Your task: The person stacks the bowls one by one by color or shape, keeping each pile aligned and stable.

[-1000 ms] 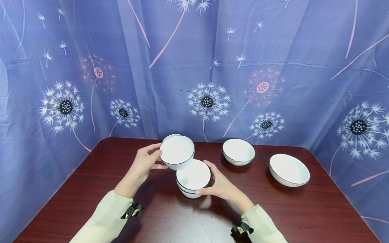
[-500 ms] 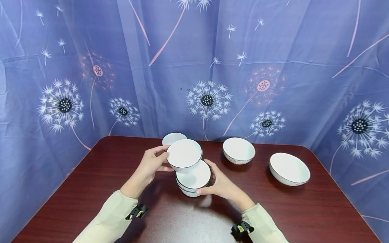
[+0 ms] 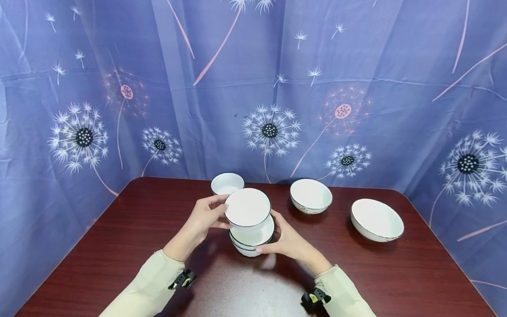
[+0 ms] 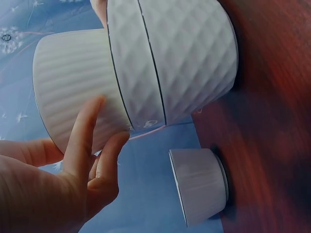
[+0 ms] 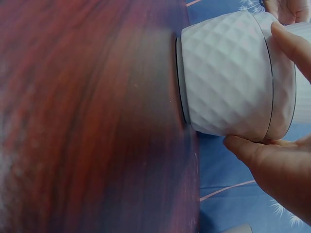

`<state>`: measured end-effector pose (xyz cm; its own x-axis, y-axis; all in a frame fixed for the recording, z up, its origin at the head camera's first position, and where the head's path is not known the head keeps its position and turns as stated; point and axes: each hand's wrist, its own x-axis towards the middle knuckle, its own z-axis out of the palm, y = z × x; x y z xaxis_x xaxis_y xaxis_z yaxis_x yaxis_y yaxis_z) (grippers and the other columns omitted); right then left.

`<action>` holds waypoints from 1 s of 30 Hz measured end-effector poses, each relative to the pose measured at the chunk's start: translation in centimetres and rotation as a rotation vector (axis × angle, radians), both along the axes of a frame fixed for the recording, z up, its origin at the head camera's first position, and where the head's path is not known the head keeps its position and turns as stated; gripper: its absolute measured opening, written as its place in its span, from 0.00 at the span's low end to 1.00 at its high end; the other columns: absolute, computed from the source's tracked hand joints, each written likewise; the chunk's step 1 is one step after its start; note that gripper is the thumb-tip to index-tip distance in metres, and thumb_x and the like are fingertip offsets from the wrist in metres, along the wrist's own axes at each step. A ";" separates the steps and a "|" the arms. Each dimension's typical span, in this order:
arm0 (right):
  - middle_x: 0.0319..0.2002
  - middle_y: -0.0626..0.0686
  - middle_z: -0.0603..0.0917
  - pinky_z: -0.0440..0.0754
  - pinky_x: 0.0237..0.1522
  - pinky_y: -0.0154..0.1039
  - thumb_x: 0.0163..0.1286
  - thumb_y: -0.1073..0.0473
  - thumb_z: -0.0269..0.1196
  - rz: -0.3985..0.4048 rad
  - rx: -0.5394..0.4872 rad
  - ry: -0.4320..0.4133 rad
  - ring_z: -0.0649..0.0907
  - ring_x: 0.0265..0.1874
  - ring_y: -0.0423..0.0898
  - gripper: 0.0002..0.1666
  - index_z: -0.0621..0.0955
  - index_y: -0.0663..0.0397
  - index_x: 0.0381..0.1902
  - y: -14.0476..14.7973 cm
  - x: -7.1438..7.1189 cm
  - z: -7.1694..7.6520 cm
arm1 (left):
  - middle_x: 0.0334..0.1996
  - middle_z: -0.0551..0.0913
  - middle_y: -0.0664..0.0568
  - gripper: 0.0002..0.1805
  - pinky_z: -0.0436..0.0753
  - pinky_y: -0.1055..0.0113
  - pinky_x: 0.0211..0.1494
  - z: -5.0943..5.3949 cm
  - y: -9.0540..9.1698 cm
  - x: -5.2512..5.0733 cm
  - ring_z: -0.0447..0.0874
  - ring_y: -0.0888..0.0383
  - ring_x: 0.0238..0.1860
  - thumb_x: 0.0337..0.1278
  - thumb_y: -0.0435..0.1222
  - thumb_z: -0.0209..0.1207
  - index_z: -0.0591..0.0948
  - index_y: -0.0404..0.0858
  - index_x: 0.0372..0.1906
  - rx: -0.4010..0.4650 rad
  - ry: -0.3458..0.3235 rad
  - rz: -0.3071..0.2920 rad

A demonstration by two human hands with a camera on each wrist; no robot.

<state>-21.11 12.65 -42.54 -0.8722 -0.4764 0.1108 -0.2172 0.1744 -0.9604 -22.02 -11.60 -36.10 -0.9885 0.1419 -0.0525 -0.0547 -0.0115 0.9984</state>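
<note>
In the head view my left hand (image 3: 200, 222) grips a white dark-rimmed bowl (image 3: 247, 208) by its left side, just over a stack of white bowls (image 3: 248, 252). The left wrist view shows that bowl's ribbed wall (image 4: 73, 63), thumb and fingers on it, its base at the mouth of the stack; whether it rests there I cannot tell. Two nested bowls with a diamond pattern (image 5: 223, 77) make up the stack in the right wrist view. My right hand (image 3: 291, 242) holds the stack's right side, fingers behind and thumb in front.
Behind the held bowl stands a smaller white bowl (image 3: 227, 182). Two more bowls stand to the right, one at the back (image 3: 311, 196) and a wider one (image 3: 377, 220). They are on a dark red wooden table (image 3: 119, 229), with a blue dandelion-print curtain (image 3: 222, 132) behind it.
My left hand has carried the ribbed bowl right and down to over the stack, uncovering more of the small bowl behind. My right hand has stayed on the stack.
</note>
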 end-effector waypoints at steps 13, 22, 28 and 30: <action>0.66 0.62 0.66 0.69 0.65 0.47 0.49 0.62 0.76 0.001 -0.017 0.025 0.70 0.64 0.56 0.60 0.53 0.61 0.72 0.0 0.0 -0.1 | 0.42 0.82 0.37 0.20 0.88 0.57 0.30 -0.5 0.5 0.2 0.84 0.55 0.27 0.63 0.24 0.51 0.73 0.24 0.59 -0.023 0.017 -0.022; 0.66 0.61 0.67 0.69 0.65 0.47 0.48 0.63 0.76 -0.009 -0.029 0.011 0.70 0.63 0.55 0.60 0.53 0.61 0.72 -0.1 -0.1 -0.2 | 0.40 0.81 0.37 0.20 0.88 0.59 0.29 -0.8 0.6 0.3 0.83 0.55 0.26 0.62 0.23 0.51 0.73 0.24 0.60 -0.046 0.005 -0.032; 0.66 0.61 0.66 0.67 0.66 0.50 0.48 0.62 0.77 -0.010 -0.037 0.003 0.69 0.65 0.55 0.61 0.52 0.60 0.72 -0.1 -0.1 -0.2 | 0.40 0.80 0.37 0.19 0.88 0.60 0.29 -0.9 0.8 0.4 0.82 0.55 0.26 0.62 0.22 0.52 0.74 0.24 0.59 -0.071 0.005 -0.023; 0.67 0.61 0.65 0.67 0.66 0.52 0.48 0.62 0.77 -0.011 -0.038 0.003 0.69 0.65 0.55 0.62 0.52 0.60 0.73 0.0 -0.1 -0.2 | 0.41 0.80 0.36 0.19 0.88 0.60 0.29 -0.9 0.8 0.4 0.82 0.55 0.27 0.62 0.22 0.52 0.74 0.24 0.58 -0.081 0.010 -0.025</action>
<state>-21.16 12.62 -42.70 -0.8771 -0.4619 0.1315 -0.2187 0.1405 -0.9656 -21.66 -10.80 -37.01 -0.9853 0.1622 -0.0545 -0.0435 0.0704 0.9966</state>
